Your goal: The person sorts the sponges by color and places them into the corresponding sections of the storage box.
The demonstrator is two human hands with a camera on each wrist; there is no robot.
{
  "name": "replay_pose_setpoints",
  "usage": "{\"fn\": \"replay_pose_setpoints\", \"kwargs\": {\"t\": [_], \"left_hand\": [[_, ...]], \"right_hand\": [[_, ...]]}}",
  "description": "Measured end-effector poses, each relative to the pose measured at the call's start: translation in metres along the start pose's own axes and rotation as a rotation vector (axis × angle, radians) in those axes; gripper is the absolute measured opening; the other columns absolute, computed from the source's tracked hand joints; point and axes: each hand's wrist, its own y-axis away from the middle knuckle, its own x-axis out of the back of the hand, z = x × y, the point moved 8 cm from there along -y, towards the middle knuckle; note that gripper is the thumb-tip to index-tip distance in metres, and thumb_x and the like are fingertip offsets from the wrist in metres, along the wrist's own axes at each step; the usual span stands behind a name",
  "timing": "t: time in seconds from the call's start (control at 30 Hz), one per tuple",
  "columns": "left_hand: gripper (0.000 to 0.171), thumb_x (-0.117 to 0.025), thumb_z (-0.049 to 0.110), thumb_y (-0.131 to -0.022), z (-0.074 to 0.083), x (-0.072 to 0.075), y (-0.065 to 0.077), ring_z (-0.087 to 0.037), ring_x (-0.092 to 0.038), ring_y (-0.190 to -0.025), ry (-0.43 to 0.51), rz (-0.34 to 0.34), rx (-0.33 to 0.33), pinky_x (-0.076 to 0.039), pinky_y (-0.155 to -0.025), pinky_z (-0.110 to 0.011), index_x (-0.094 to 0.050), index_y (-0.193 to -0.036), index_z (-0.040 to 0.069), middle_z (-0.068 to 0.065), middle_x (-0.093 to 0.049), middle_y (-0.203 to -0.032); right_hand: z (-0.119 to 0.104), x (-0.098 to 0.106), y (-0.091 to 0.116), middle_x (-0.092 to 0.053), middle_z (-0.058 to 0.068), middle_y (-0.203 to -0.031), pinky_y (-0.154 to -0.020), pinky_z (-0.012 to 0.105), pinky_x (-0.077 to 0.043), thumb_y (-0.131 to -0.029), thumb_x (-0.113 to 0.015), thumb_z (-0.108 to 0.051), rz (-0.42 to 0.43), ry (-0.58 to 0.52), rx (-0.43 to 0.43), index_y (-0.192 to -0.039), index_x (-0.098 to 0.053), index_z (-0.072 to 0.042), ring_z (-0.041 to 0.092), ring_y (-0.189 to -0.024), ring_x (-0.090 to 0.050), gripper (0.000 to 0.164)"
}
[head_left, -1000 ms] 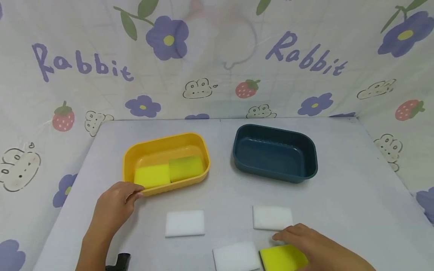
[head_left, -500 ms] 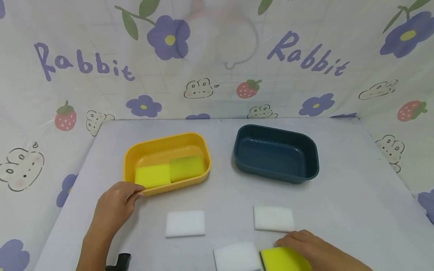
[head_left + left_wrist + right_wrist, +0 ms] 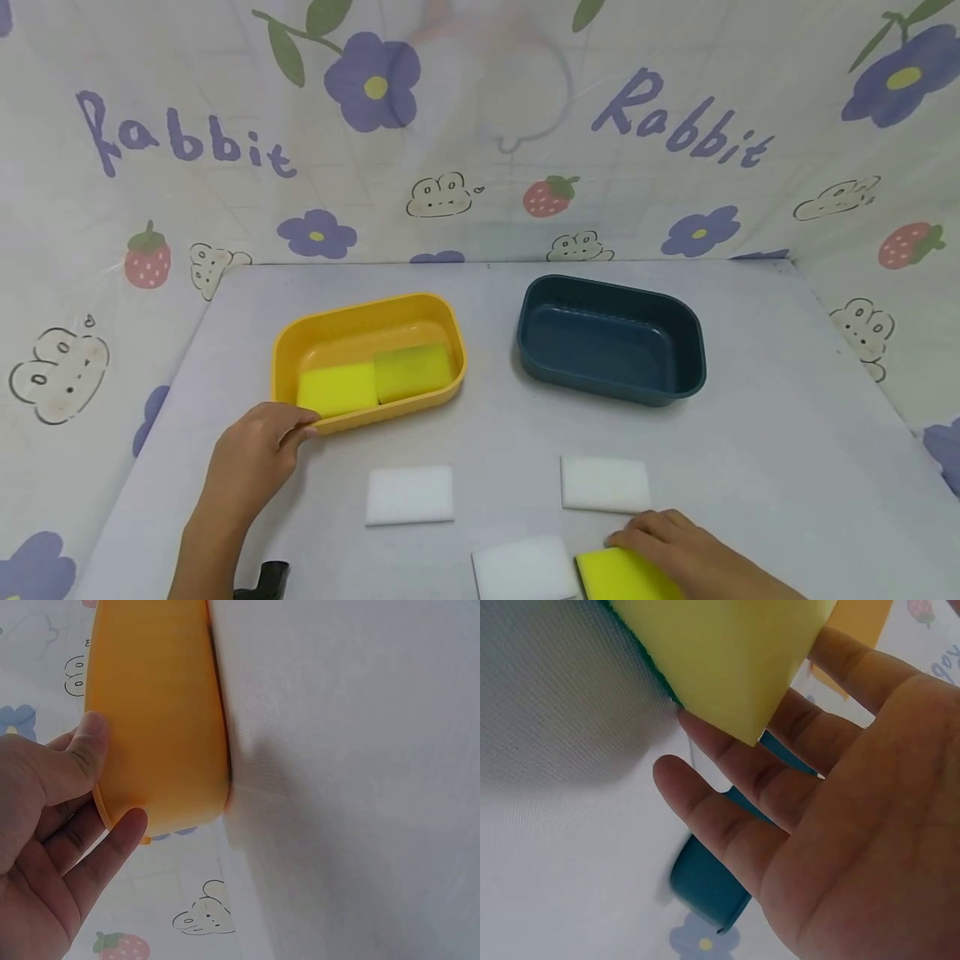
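In the head view my left hand (image 3: 251,458) pinches the near-left rim of a yellow plastic box (image 3: 367,321). The left wrist view shows its thumb outside the box wall and fingers behind the rim. Two yellow sponges, one brighter (image 3: 337,390) and one duller (image 3: 412,372), lie side by side in that box. At the lower right, my right hand (image 3: 686,550) holds a yellow sponge (image 3: 617,575) with a green scouring side (image 3: 649,664). Its fingers bend round the sponge's far edge; the thumb is hidden.
A dark teal box (image 3: 607,342) stands at the back right with nothing in it. White foam pads lie on the table: one left (image 3: 410,496), one right (image 3: 605,483), one beside the held sponge (image 3: 523,571). A black object (image 3: 272,577) sits by the left forearm.
My right hand has lowered slightly and moved back toward me, its fingers settling onto the sponge's far edge. The left hand and both boxes have stayed put.
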Motion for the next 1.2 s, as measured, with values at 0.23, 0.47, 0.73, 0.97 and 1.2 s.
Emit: {"fn": "replay_pose_setpoints", "kwargs": {"t": [0.23, 0.47, 0.73, 0.97, 1.2], "left_hand": [[0.019, -0.082, 0.005, -0.082, 0.0, 0.0, 0.0, -0.032, -0.067, -0.095, 0.0, 0.009, -0.003, -0.056, -0.084, -0.051, -0.077, -0.1, 0.004, -0.01, -0.073, -0.097], [0.019, -0.081, 0.005, -0.083, -0.001, -0.001, 0.001, -0.032, -0.066, -0.096, -0.009, -0.002, 0.024, -0.056, -0.086, -0.051, -0.077, -0.101, 0.003, -0.011, -0.072, -0.097], [0.019, -0.082, 0.005, -0.082, 0.0, -0.001, 0.0, -0.032, -0.066, -0.096, -0.013, 0.005, 0.013, -0.056, -0.084, -0.052, -0.077, -0.1, 0.004, -0.011, -0.073, -0.097], [0.019, -0.082, 0.005, -0.082, 0.0, 0.0, 0.001, -0.032, -0.066, -0.096, -0.015, 0.007, 0.007, -0.056, -0.084, -0.052, -0.077, -0.1, 0.004, -0.011, -0.073, -0.097], [0.02, -0.082, 0.004, -0.081, 0.0, -0.002, 0.001, -0.032, -0.067, -0.095, -0.014, 0.013, 0.002, -0.056, -0.085, -0.052, -0.077, -0.1, 0.003, -0.011, -0.073, -0.096]], "right_hand": [[0.002, -0.002, -0.003, -0.053, -0.006, -0.127, -0.087, 0.033, -0.055, -0.079, -0.067, -0.074, -0.054, -0.031, -0.059, -0.134, -0.056, -0.024, 0.016, -0.107, -0.05, 0.075], [-0.002, 0.0, -0.001, -0.053, -0.005, -0.129, -0.089, 0.032, -0.055, -0.08, -0.066, -0.074, -0.047, -0.051, -0.046, -0.136, -0.055, -0.022, 0.015, -0.108, -0.05, 0.077], [-0.005, 0.005, -0.001, -0.053, -0.003, -0.133, -0.091, 0.035, -0.056, -0.079, -0.068, -0.073, -0.076, -0.09, -0.069, -0.139, -0.053, -0.023, 0.014, -0.108, -0.052, 0.079], [-0.012, 0.015, -0.003, -0.052, -0.007, -0.132, -0.091, 0.037, -0.056, -0.075, -0.073, -0.073, -0.095, -0.117, -0.115, -0.142, -0.051, -0.028, 0.011, -0.102, -0.052, 0.083], [-0.012, 0.027, -0.007, -0.051, -0.009, -0.133, -0.092, 0.04, -0.056, -0.07, -0.077, -0.073, -0.117, -0.141, -0.187, -0.143, -0.05, -0.033, 0.012, -0.102, -0.054, 0.087]]}}
